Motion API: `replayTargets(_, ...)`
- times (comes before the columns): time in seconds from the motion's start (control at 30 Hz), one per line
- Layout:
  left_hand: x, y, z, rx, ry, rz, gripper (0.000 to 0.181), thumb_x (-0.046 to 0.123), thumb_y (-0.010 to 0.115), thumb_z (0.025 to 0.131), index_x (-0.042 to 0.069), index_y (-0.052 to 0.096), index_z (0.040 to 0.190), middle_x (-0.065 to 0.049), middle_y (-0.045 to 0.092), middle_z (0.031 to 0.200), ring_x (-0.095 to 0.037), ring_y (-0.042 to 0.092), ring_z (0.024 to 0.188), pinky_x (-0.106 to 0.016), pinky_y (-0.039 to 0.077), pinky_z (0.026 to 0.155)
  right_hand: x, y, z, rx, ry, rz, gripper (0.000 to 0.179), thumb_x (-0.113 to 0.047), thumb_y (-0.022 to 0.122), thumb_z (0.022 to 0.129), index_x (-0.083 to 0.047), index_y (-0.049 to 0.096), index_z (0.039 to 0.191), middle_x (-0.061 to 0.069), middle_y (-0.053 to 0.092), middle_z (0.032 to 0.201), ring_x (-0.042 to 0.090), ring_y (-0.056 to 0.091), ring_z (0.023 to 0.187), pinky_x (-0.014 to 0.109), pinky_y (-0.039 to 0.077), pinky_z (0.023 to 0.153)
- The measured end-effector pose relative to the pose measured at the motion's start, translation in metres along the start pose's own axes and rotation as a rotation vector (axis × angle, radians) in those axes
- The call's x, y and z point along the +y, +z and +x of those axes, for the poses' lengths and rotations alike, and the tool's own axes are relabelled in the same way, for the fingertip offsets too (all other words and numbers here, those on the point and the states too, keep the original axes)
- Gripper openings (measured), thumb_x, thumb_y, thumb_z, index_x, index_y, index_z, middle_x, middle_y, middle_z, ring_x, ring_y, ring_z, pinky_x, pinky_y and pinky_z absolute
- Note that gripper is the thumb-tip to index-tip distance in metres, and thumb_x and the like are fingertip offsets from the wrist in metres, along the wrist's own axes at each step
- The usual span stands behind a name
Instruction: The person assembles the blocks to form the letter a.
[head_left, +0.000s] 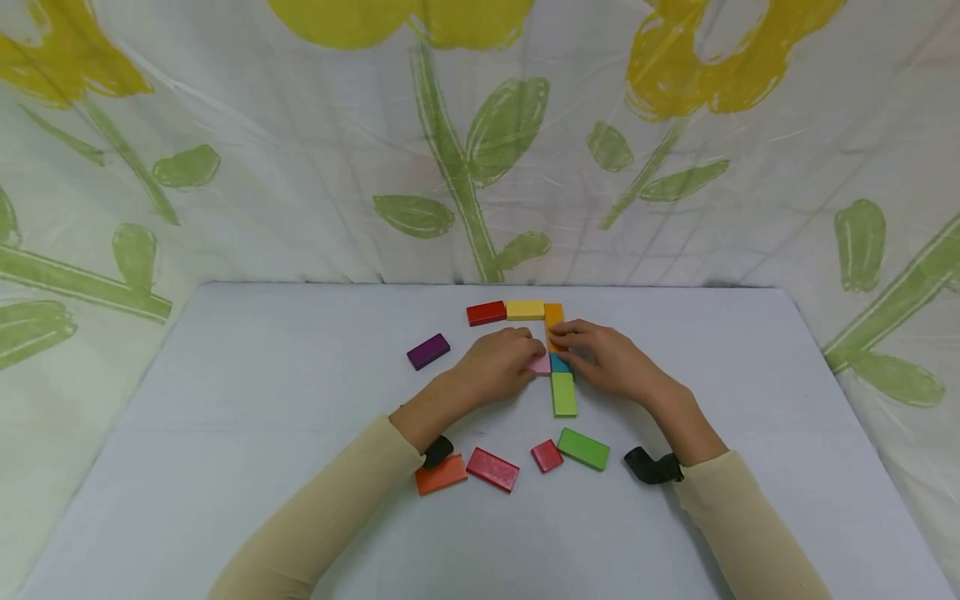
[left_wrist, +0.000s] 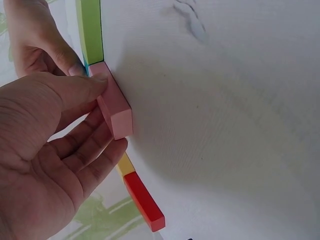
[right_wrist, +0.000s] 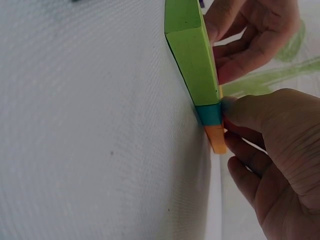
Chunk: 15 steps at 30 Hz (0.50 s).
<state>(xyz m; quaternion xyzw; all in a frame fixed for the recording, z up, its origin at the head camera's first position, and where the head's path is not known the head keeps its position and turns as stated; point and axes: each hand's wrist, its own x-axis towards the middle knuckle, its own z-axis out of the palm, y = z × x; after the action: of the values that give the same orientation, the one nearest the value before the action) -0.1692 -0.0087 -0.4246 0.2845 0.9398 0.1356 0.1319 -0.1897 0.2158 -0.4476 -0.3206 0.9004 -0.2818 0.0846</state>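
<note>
Thumb and fingers of my left hand (head_left: 495, 363) pinch a pink block (left_wrist: 116, 97), which lies against the row beside the blue block. My right hand (head_left: 613, 358) pinches the small blue block (right_wrist: 210, 114) with its thumb, while its other fingers are by the orange block (head_left: 553, 318). The blue block sits between the orange block and a light green block (head_left: 564, 395) in one upright row. A yellow block (head_left: 525, 310) joins the orange block's far end, and a red block (head_left: 486, 313) continues leftward from it.
A purple block (head_left: 428, 352) lies to the left. Nearer the front are an orange-red block (head_left: 441, 475), a crimson block (head_left: 492, 470), a small red block (head_left: 547, 456) and a green block (head_left: 583, 449). Behind the white table (head_left: 247, 375) hangs a flower-patterned curtain (head_left: 315, 167).
</note>
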Motion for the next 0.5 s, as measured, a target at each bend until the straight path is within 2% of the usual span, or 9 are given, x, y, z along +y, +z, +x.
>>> replayTargets(0.5,0.0004,0.0014,0.0012,0.017,0.007,0.015,0.037,0.023,0.071,0.103,0.011,0.071,0.138,-0.006,0.072,0.127,-0.020,0.067,0.114,-0.032,0.060,0.101,-0.0009,-0.0002,-0.0007,0.002,0.003,-0.006,0.036,-0.010,0.071,0.101,-0.001,0.070,0.136,0.014,0.066,0.147,0.036,0.060,0.140,0.055,0.051,0.116)
